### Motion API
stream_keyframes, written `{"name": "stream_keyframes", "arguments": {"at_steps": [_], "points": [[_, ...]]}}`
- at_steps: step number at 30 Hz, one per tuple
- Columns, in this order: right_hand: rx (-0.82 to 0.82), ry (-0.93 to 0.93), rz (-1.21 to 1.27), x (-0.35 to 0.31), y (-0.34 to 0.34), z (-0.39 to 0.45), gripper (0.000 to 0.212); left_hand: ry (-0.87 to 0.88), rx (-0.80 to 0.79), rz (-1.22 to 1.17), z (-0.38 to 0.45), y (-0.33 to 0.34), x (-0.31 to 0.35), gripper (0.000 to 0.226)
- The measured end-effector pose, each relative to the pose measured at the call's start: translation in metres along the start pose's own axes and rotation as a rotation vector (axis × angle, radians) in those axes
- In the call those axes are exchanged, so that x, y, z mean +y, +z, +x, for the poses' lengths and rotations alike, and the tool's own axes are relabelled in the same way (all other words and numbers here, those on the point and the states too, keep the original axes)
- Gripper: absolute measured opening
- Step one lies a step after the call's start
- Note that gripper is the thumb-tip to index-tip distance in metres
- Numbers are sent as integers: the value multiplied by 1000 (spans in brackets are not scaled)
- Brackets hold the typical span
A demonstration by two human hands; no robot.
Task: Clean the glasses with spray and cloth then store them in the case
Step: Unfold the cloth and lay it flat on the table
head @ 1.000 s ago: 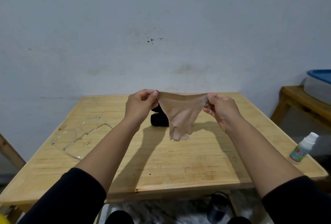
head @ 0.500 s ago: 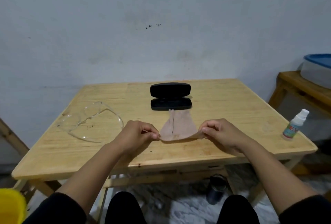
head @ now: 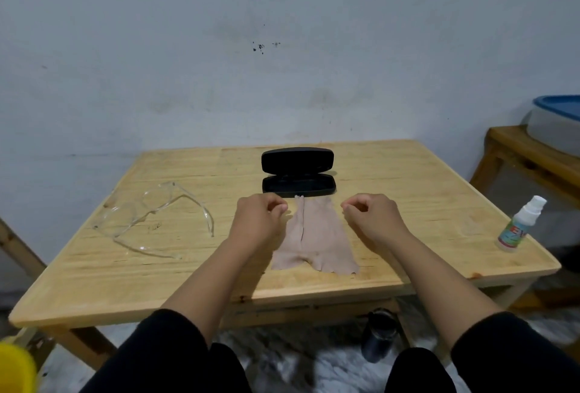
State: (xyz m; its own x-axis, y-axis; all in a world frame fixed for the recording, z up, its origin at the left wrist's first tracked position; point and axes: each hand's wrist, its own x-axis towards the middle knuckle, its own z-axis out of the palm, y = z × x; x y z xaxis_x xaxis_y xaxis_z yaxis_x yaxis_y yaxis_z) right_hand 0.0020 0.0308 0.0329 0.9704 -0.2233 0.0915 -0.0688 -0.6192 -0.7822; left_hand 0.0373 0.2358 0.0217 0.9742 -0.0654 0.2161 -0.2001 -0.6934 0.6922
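A light wooden table (head: 392,173) fills the middle of the view, its top pale yellow with visible grain and a few dark marks near the front edge. Behind it stands a plain grey-white wall (head: 188,47) with a small cluster of dark specks above the table's middle. At the right edge, a second wooden stand (head: 514,154) carries a grey tub with a blue lid (head: 558,119), only partly in view. Under the table's front edge, a dark bottle (head: 378,334) stands on a mottled grey and white floor (head: 298,352). A yellow object (head: 14,367), cut off by the frame, sits in the bottom left corner.
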Motion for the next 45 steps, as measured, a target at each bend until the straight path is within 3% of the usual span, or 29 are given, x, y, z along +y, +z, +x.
{"name": "stream_keyframes", "arguments": {"at_steps": [3, 8, 14, 21, 26, 29, 34, 39, 45], "points": [[47, 13, -16, -5, 18, 18, 18, -80, -11, 5, 10, 17, 4, 14], [33, -45, -142, -2, 38, 40, 23, -69, -42, 26, 20, 26, 2, 7], [53, -55, -148, 5, 44, 50, 9, -30, -59, 142, 25, 31, -2, 11], [196, -48, -86, 10, 30, 46, 9, -26, 4, 153, 24, 14, -13, 17], [149, -78, -135, 10, 30, 42, 17, 62, 31, 153, 24, 8, -21, 6], [190, -171, -170, 6, 34, 40, 23, 145, 72, 142, 24, 8, -16, 12], [136, -311, -258, -3, 41, 38, 21, 286, -136, 221, 29, 18, -12, 21], [11, -206, -401, 2, 45, 39, 25, 259, -150, 450, 32, 20, -14, 41], [24, -298, -319, 2, 36, 26, 22, 312, -102, 371, 21, 10, -18, 35]]}}
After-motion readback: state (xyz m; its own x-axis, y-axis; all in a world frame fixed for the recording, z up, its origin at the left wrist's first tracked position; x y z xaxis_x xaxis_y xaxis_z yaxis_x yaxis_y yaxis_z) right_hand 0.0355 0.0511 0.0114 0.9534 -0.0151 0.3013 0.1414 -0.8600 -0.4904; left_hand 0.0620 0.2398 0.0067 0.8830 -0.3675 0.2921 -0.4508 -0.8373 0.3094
